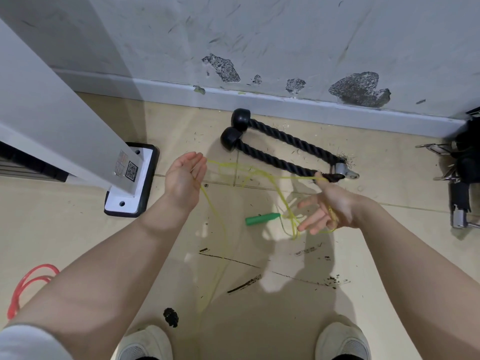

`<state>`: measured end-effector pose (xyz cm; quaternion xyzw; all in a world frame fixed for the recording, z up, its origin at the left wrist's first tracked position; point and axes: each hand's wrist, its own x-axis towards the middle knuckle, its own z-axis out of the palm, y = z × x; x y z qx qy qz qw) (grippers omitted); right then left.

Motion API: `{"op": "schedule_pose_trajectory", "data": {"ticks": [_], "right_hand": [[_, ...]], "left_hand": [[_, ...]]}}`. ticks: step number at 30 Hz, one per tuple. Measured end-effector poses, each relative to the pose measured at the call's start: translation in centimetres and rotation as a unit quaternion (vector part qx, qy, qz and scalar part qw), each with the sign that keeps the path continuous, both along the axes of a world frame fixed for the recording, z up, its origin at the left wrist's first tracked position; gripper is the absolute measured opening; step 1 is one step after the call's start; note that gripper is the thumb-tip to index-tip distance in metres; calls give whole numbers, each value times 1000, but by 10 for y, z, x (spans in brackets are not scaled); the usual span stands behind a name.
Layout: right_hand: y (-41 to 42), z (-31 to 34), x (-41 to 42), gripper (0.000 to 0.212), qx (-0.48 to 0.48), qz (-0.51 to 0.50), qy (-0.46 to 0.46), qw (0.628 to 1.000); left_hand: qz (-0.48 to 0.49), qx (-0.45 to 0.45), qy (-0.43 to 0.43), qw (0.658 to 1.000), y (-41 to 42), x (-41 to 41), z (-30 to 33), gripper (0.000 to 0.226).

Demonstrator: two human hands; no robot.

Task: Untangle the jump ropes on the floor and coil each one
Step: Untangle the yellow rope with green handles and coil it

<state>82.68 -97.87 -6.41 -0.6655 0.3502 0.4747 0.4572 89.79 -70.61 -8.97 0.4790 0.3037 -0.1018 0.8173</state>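
A thin yellow jump rope (262, 174) stretches in the air between my two hands, with tangled loops in the middle. My left hand (185, 175) is raised palm up with fingers nearly straight; the rope runs across its palm and one strand (220, 229) drops to the floor. My right hand (327, 209) is palm up with fingers spread, and loops of the rope hang around it near the thumb. The rope's green handle (262, 219) dangles just left of my right fingers. A red jump rope (26, 281) lies on the floor at the far left, partly hidden by my left arm.
A black braided cable-machine rope (280, 149) with rubber end knobs lies by the wall. A white machine post stands on a bolted base plate (130, 183) at the left. Black and metal attachments (462, 178) sit at the right edge. My shoes (145, 344) show at the bottom.
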Motion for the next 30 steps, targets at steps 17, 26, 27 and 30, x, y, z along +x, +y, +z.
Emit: {"op": "schedule_pose_trajectory", "data": {"ticks": [17,26,27,30], "right_hand": [[-36,-18,13,84,-251,-510,-318,759],[-31,-5,-4,90,203,-610,-182,744],[-30,-1,0,89,217,-594,-208,746],[-25,9,8,96,248,-500,-238,795]], "left_hand": [[-101,421,46,900,13,-14,-14,50],[-198,548,98,807,55,-18,-45,40],[-229,552,122,793,61,-19,-49,38],[-339,518,192,762,65,-20,-59,39]]}}
